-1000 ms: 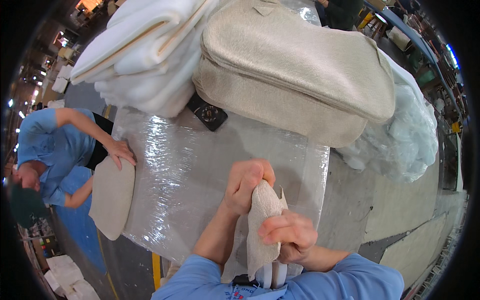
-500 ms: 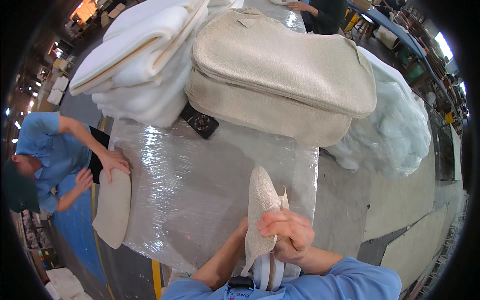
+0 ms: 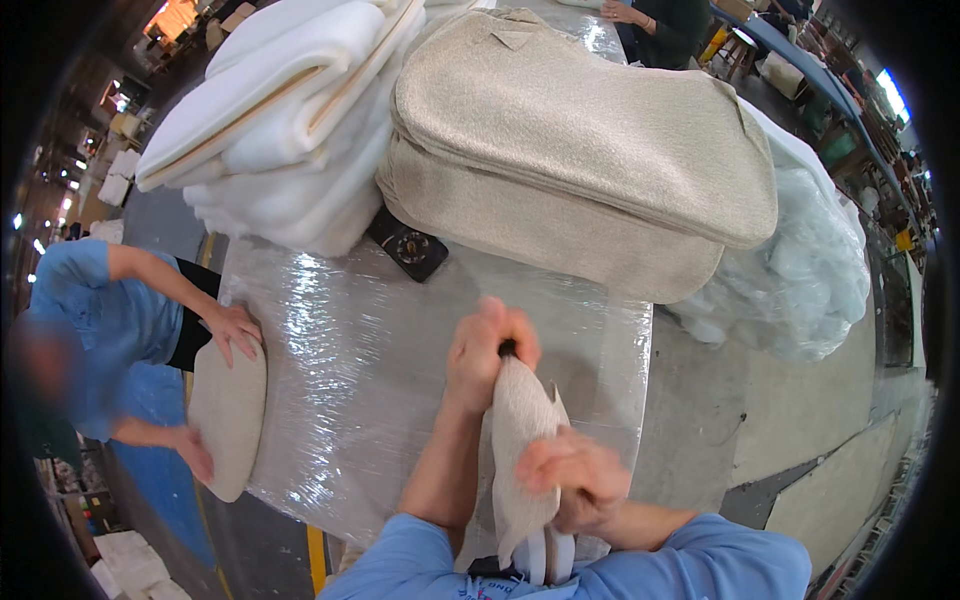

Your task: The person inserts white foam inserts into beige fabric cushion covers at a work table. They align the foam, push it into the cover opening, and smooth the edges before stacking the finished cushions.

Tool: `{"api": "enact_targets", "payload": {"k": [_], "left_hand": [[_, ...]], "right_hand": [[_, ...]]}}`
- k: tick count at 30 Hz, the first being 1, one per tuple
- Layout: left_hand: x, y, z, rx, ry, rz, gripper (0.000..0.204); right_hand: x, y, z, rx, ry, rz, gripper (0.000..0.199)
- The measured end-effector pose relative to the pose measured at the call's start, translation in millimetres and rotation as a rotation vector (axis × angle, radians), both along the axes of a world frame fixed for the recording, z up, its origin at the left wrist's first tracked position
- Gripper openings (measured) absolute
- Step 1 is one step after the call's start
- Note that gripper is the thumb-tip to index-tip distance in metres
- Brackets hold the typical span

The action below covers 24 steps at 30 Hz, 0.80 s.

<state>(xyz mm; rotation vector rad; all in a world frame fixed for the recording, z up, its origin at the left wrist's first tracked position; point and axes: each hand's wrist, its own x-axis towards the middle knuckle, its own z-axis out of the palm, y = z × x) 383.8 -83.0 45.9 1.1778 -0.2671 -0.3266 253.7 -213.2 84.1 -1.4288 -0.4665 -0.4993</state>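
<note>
A beige cushion cover [image 3: 520,415] stands on edge before my body, seen narrow from above. White padding with a brown layer [image 3: 545,556] shows at its near end, against my blue shirt. My left hand [image 3: 484,355] is closed on the cover's far tip, where a small dark spot [image 3: 507,348] shows beside the fingers. My right hand [image 3: 578,478], somewhat blurred, has its fingers curled on the cover's right side near a raised fabric edge. What lies inside the cover's middle is hidden.
Plastic film wraps the table [image 3: 350,400]. Ahead are stacked beige cushions [image 3: 580,130], folded white padding [image 3: 270,130], a black phone-like object [image 3: 410,247] and a clear plastic bundle [image 3: 800,260]. At left, a co-worker [image 3: 120,310] handles another beige cushion [image 3: 230,420].
My left hand has come from behind the cover's near part up to its far tip and closed there. My right hand stays on the right side. The co-worker's lower hand has moved onto their cushion.
</note>
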Motion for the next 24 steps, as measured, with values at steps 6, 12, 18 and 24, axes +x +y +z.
{"api": "enact_targets", "payload": {"k": [6, 12, 18, 24], "left_hand": [[-26.1, -7.1, 37.6, 0.035, -0.307, 0.119, 0.057], [-49.6, 6.2, 43.5, 0.131, -0.336, 0.087, 0.058], [-70.1, -2.8, 47.0, 0.026, -0.172, 0.194, 0.052], [-92.4, 12.3, 37.5, -0.029, -0.147, 0.143, 0.08]], "right_hand": [[2.8, -2.5, 2.0, 0.043, 0.024, 0.009, 0.025], [-1.6, -1.9, 11.1, -0.011, 0.003, -0.011, 0.023], [24.5, -6.8, 5.7, -0.079, 0.128, -0.121, 0.024], [39.4, -28.2, 1.3, 0.175, 0.549, 0.111, 0.048]]}}
